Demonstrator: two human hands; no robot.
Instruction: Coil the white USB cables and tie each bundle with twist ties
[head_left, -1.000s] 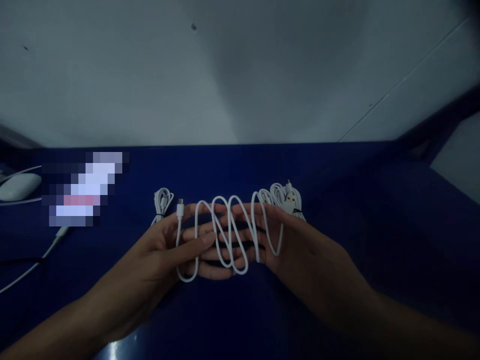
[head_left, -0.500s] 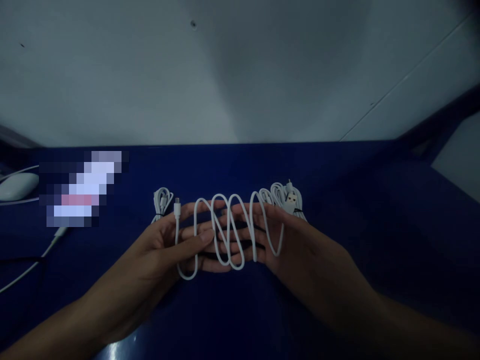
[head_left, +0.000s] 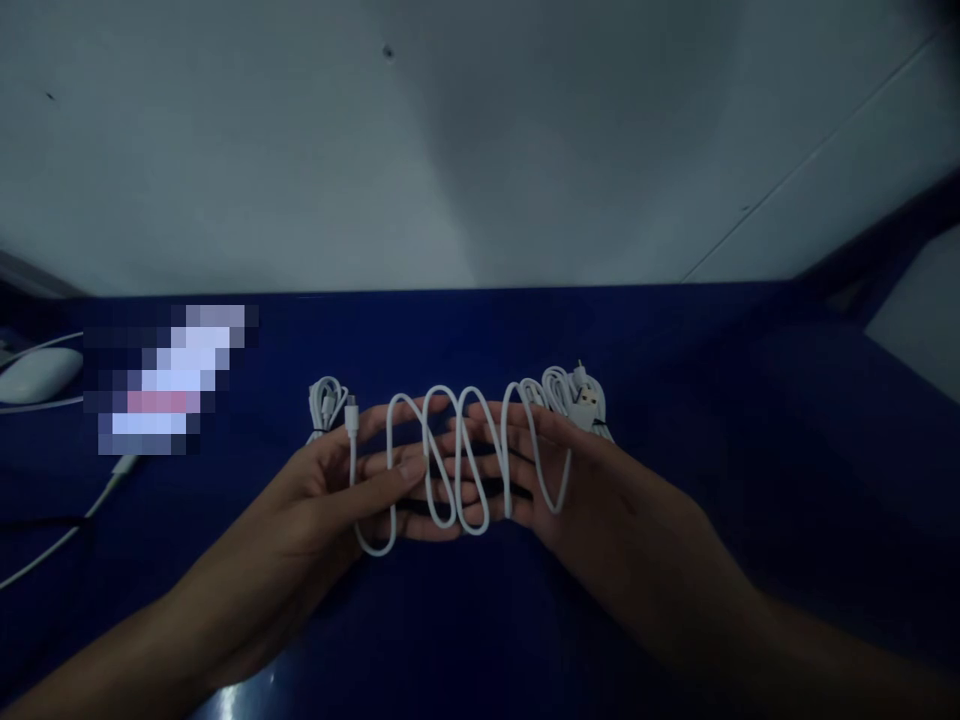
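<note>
A white cable (head_left: 437, 393) runs in several zigzag loops across the fingers of both my hands, above a dark blue table (head_left: 465, 330). My left hand (head_left: 322, 500) has its thumb pressed on the cable against its stretched fingers. The cable's small plug end (head_left: 351, 412) sticks up by the left fingertips. My right hand (head_left: 600, 500) faces the left one with fingers extended. The right-side loops hang round those fingers. Fingertips of the two hands overlap under the loops.
A small tied white cable bundle (head_left: 324, 398) lies behind my left hand, and a larger tied bundle with a USB plug (head_left: 581, 395) behind my right. A white mouse (head_left: 37, 372), a blurred patch (head_left: 169, 380) and a loose white cord (head_left: 67, 530) are at the left. A grey wall (head_left: 450, 150) rises behind.
The loops have drawn slightly closer together, and the plug end has shifted a little left and up. Both hands stay almost where they were.
</note>
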